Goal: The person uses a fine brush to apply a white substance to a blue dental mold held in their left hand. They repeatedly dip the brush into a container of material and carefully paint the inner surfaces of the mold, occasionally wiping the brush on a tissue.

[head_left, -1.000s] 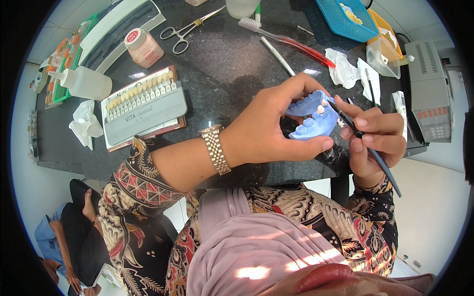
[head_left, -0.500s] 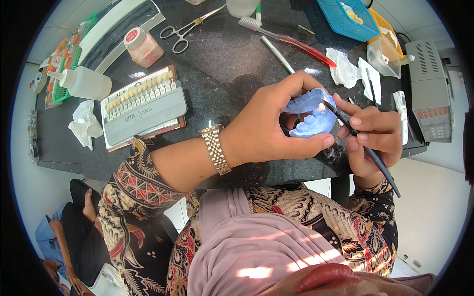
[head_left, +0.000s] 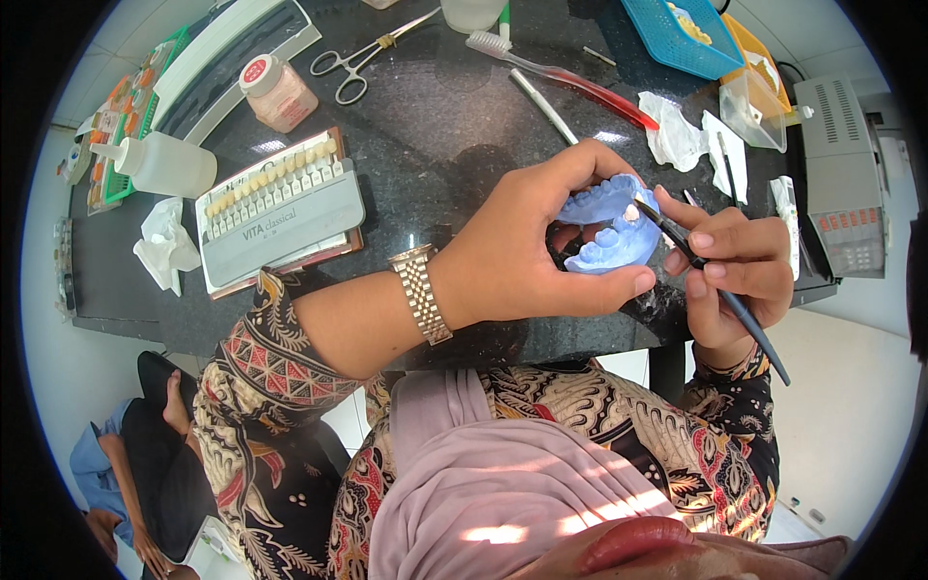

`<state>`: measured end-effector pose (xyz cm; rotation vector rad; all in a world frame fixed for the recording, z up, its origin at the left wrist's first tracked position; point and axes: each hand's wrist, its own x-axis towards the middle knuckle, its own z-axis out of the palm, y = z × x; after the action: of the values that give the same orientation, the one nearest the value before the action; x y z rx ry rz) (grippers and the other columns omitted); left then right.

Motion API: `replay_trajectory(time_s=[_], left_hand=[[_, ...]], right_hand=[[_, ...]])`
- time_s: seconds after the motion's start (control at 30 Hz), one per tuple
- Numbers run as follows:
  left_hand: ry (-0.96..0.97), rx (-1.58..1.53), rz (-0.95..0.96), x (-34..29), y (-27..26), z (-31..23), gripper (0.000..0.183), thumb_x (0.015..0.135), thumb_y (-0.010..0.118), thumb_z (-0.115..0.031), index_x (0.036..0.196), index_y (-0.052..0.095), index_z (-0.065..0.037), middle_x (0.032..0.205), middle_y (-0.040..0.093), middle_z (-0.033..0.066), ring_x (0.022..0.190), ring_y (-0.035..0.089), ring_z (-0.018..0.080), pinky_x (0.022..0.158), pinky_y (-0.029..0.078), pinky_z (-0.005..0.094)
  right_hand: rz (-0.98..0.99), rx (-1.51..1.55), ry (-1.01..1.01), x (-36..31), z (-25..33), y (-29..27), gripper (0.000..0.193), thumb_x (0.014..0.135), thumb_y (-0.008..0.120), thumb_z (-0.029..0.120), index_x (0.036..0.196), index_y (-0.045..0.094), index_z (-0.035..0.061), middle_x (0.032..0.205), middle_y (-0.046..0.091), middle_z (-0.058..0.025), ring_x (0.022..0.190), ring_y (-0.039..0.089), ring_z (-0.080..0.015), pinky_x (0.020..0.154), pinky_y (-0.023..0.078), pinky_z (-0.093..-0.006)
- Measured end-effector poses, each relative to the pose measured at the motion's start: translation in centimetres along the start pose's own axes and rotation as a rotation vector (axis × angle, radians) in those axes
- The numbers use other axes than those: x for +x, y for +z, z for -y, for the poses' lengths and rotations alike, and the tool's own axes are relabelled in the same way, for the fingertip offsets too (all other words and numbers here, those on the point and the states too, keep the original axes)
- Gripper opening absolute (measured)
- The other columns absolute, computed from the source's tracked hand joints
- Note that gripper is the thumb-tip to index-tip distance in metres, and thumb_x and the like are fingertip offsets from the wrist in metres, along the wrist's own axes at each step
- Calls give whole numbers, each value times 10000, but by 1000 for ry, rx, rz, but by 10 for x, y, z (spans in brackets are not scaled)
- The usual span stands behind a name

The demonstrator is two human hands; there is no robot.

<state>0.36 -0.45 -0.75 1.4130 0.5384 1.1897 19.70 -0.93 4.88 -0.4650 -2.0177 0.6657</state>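
My left hand [head_left: 527,237] grips a blue dental cast [head_left: 611,251] shaped like a horseshoe, with thumb and fingers around its outer sides. One small white tooth [head_left: 631,213] stands out among the blue teeth on the cast's right side. A slim black brush [head_left: 742,311] is pinched between the thumb and fingers of my right hand [head_left: 739,275]. Its fine tip points up and left, at or just beside the white tooth; whether they touch I cannot tell. My fingers cover part of the cast.
Left lie a tooth shade guide [head_left: 300,217], crumpled tissue [head_left: 166,242], a squeeze bottle [head_left: 169,166] and a powder jar [head_left: 285,101]. Locking forceps [head_left: 353,70], a red-handled toothbrush [head_left: 590,87], tissues [head_left: 674,135] and a blue basket [head_left: 691,58] sit farther back. Someone sits lower left [head_left: 121,474].
My right hand has shifted slightly right with the brush, whose rear end has swung a little to the right. The cast and my left hand have hardly moved.
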Motion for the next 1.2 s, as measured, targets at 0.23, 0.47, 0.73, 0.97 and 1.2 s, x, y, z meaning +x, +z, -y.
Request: replay_trajectory(time_s=[0.23,0.47,0.73,0.97,1.2], left_hand=[[21,1,13,1,0,-2,516,660,787,-279,1023,514,-35,795,572,29,686,529,57,582,441,208],[14,-21,9,0,0,-2,527,661,788,-275,1035,511,-29,824,578,45,723,549,67,620,469,215],[22,-1,18,0,-1,-2,529,659,790,-276,1033,508,-27,831,580,50,738,556,71,626,474,218],[19,-7,14,0,0,-2,530,661,789,-274,1033,507,-24,836,581,54,753,561,77,646,486,224],[18,-36,9,0,0,-2,536,663,791,-269,1040,505,-17,851,581,61,777,566,82,671,495,231]], right_hand=[[-33,71,0,-1,-2,0,186,788,566,-64,915,491,49,919,509,-138,631,617,-173,814,533,-537],[25,2,20,1,1,-2,190,785,559,-73,914,491,49,920,506,-138,644,618,-176,815,532,-540],[-32,77,7,-1,-1,0,179,788,561,-68,912,495,44,933,498,-135,654,620,-179,817,530,-545],[-19,57,14,-1,0,0,175,791,562,-64,910,497,46,937,506,-140,650,616,-179,825,525,-548],[-18,67,25,-1,1,0,174,785,562,-64,900,494,49,921,508,-140,649,614,-178,836,519,-549]])
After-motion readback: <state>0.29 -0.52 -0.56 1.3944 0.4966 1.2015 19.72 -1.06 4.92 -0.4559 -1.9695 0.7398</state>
